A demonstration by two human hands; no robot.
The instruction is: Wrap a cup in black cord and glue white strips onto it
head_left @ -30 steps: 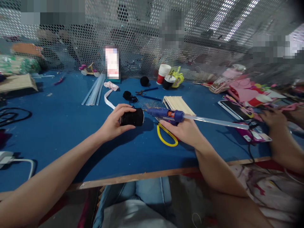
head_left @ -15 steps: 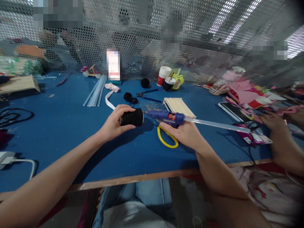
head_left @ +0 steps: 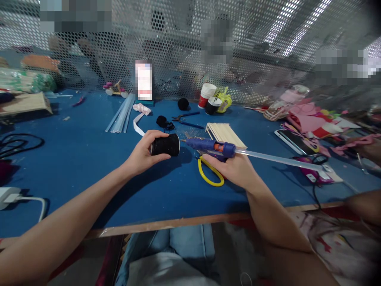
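White ribbon (head_left: 137, 124) lay on the blue table (head_left: 178, 194), near the left hand (head_left: 143, 155). That hand grasped a black cylinder (head_left: 166, 145) sideways over the table. Gun (head_left: 205, 144) nozzle sat just beside the cylinder's right end; contact unclear. Scissors (head_left: 212, 183) lay partly hidden below. Right hand (head_left: 238, 169) gripped the gun; a clear stick (head_left: 276, 158) projected rightward.

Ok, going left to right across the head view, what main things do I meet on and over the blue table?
White plug → clear glue sticks → left hand → black cylinder → blue glue gun → white-edged device.
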